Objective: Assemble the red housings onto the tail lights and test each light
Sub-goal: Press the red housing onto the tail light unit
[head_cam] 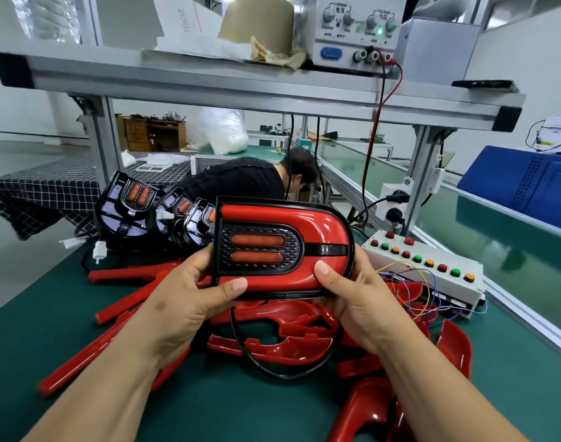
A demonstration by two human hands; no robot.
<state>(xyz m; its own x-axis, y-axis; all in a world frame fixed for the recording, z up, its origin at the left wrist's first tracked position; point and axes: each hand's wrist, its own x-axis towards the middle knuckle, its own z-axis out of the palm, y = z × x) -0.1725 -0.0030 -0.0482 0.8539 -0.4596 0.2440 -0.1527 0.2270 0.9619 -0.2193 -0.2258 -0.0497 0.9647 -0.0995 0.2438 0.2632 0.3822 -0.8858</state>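
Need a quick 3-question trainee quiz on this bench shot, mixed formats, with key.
1. True or false: the tail light in the left hand and right hand already wears a red housing.
2. The button box lies: A) left of the hands B) right of them C) under them.
3. Fill in: the power supply shows a lit ___ lamp.
Key: 1 true; 2 B; 3 green.

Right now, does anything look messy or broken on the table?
Nothing looks broken. The red housings lie in a crisscross heap on the mat, and coloured wires spill in a tangle from the button box. The held tail light looks neatly fitted.
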